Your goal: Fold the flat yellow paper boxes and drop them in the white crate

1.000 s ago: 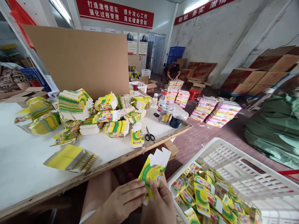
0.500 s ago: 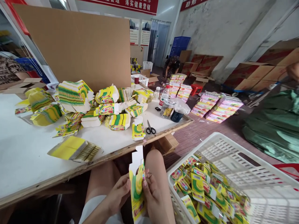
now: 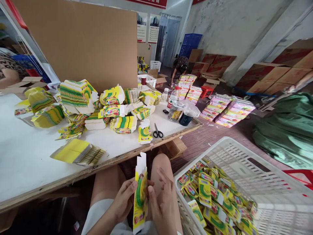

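- The carton [image 3: 140, 195], yellow and green with white flaps at its top end, stands on end, tilted slightly, above the person's lap, near 6 o'clock in the view
- The left hand [image 3: 123, 197] is clamped on the carton at its 9 o'clock side, thumb along the near face
- The right hand [image 3: 162, 197] is at the carton's 3 o'clock side, fingers spread apart, thumb just beside the edge; whether a fingertip touches it, I cannot tell
- From the carton, a white basket [image 3: 227, 140] sits at 3 o'clock, with many small packs [image 3: 215, 199] of like print lying jumbled in it
- The counter [image 3: 19, 156] reaches from 9 round to 1 o'clock
- On it, a flat yellow stack [image 3: 75, 151] lies at 10 o'clock, bundled cartons [image 3: 113, 111] are heaped at 11, and a single pack [image 3: 145, 133] lies at 12
- Scissors [image 3: 158, 133] rest just beside that pack, at 1 o'clock; farther that way stand a clear jar [image 3: 175, 111] and a dark mug [image 3: 185, 120], near each other
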Demonstrator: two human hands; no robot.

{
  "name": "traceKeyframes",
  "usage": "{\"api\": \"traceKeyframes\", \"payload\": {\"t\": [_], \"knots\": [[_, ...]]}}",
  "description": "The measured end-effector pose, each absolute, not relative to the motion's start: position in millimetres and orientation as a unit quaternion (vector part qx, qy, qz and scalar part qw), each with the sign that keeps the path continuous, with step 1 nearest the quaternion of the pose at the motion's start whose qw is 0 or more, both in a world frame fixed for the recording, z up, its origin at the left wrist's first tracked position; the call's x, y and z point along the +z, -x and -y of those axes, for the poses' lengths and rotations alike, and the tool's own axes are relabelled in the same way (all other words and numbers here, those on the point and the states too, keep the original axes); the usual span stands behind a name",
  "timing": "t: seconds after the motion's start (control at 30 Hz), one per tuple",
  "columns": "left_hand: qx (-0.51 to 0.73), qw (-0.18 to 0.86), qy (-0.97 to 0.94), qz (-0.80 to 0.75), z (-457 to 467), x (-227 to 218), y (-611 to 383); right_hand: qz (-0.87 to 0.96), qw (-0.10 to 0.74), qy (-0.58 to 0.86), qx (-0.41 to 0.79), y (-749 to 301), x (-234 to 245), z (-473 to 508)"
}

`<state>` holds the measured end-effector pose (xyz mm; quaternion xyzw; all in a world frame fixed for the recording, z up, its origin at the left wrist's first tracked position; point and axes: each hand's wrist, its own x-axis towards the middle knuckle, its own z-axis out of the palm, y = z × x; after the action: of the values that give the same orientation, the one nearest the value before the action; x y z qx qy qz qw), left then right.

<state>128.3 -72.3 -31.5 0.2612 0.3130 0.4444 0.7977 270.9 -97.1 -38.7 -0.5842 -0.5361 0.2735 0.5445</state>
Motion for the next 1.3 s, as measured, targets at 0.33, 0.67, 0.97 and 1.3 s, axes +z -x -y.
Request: {"api": "traceKeyframes", "payload": {"t": [0.33,0.67,0.97,1.3], "knots": [[0.426,0.802,-0.235,-0.347,67.4,-24.4,-128.3,0.535,0.539,0.595,0.265,-269.4,-32.2,92.0],[0.456,0.723,-0.365,-0.369,68.6,-39.8,-133.8,0.443,0.531,0.612,0.384,-266.2,-46.8,87.3],[0.449,0.710,-0.411,-0.354,67.4,-36.6,-122.2,0.459,0.554,0.548,0.426,-278.6,-34.6,85.7],[0.363,0.771,-0.432,-0.295,66.1,-30.2,-106.8,0.560,0.430,0.491,0.510,-302.3,-27.1,84.4]]}}
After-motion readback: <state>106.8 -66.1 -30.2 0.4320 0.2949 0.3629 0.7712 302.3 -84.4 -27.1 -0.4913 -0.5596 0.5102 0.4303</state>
